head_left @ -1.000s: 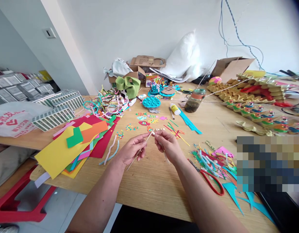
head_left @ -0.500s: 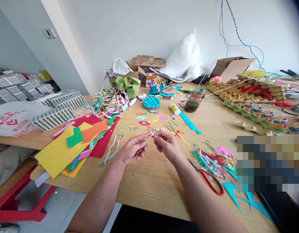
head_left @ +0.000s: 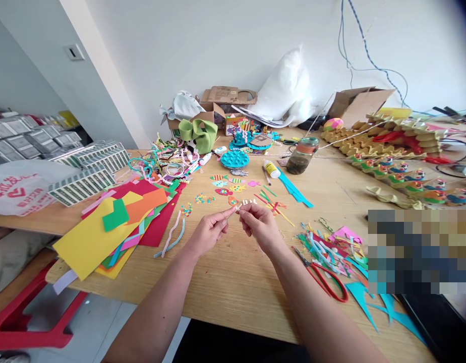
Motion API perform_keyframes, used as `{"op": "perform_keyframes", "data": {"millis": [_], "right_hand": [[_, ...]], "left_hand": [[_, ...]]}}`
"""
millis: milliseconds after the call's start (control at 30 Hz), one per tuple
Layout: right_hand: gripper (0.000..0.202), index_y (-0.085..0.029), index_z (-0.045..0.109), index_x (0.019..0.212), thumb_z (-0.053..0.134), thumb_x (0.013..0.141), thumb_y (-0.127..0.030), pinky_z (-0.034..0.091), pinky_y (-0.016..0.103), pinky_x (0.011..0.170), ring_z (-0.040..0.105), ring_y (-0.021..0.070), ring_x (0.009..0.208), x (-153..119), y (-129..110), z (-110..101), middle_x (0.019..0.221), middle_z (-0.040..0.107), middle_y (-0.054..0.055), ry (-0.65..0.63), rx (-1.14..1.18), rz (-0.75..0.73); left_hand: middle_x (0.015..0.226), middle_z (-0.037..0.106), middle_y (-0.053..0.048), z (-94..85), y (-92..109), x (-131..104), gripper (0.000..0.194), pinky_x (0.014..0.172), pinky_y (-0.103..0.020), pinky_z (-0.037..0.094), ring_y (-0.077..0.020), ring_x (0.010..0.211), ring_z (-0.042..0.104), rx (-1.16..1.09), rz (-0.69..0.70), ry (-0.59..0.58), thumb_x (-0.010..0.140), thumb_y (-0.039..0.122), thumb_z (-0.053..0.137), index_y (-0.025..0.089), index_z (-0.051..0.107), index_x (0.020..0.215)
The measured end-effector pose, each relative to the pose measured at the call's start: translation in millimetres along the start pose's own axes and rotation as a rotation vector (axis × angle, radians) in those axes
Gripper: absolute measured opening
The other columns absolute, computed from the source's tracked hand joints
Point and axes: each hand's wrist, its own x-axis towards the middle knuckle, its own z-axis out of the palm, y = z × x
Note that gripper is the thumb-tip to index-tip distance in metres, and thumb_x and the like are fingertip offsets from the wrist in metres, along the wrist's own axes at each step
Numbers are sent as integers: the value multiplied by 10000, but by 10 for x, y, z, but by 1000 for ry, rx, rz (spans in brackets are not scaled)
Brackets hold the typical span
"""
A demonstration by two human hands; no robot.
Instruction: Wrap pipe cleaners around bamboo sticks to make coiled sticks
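My left hand (head_left: 209, 231) and my right hand (head_left: 257, 225) meet tip to tip over the middle of the table, both closed in a pinch. Between their fingertips is a thin pale strip (head_left: 236, 208); its exact kind is too small to make out, and the fingers hide part of it. Just beyond the fingers lie an orange paper fish (head_left: 233, 200) and small white striped pieces (head_left: 249, 201). More coloured paper fish (head_left: 223, 191) lie flat in rows behind these. Tiny coloured dots (head_left: 186, 208) are scattered to the left of the fish.
Coloured sheets (head_left: 77, 242) spread over the left side. Red-handled scissors (head_left: 327, 282) lie among paper scraps at right. A glue bottle (head_left: 271, 169), a glass jar (head_left: 303, 155) and a blue bumpy disc (head_left: 235, 160) stand farther back. Egg cartons (head_left: 403, 176) hold painted figures.
The long pale end that stuck out below my left hand no longer shows; only a short bit appears at the fingertips. The left fingers have curled in slightly, and the view has shifted a little.
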Motion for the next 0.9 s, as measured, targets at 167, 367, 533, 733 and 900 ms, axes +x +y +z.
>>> {"op": "perform_keyframes", "data": {"millis": [167, 367, 533, 733, 900], "right_hand": [[309, -156, 558, 695, 587, 741, -460, 293, 171, 313, 393, 52, 376, -3, 20, -1, 519, 475, -44, 9, -41, -3], [319, -160, 546, 677, 609, 729, -468, 283, 175, 310, 379, 49, 364, 14, 59, 0, 516, 476, -44, 15, -44, -4], [325, -160, 539, 684, 603, 736, -475, 283, 175, 314, 382, 50, 362, 16, 76, 0, 508, 472, -46, 4, -47, 0], [338, -164, 525, 674, 600, 734, -488, 277, 177, 315, 380, 52, 361, 16, 93, -4, 497, 469, -49, 4, -56, 6], [322, -163, 528, 680, 596, 746, -470, 277, 179, 318, 376, 51, 353, 15, 96, -9, 488, 468, -51, -5, -75, -6]], "left_hand": [[657, 432, 8, 22, -56, 20, 421, 630, -223, 371, -102, 625, 412, 460, 274, 109, 871, 162, 362, 202, 495, 1268], [696, 465, -8, 46, -73, 5, 545, 660, -227, 389, -116, 658, 447, 660, 340, 133, 801, 14, 349, 217, 467, 1293], [710, 477, -10, 43, -79, -4, 546, 649, -224, 388, -117, 663, 452, 714, 330, 147, 801, 12, 354, 228, 473, 1288], [701, 478, -7, 37, -97, -3, 526, 642, -219, 385, -113, 654, 458, 709, 337, 155, 807, 16, 357, 228, 498, 1268], [676, 484, -3, 35, -105, -3, 491, 640, -215, 383, -111, 648, 461, 678, 351, 164, 811, 24, 378, 210, 528, 1239]]}}
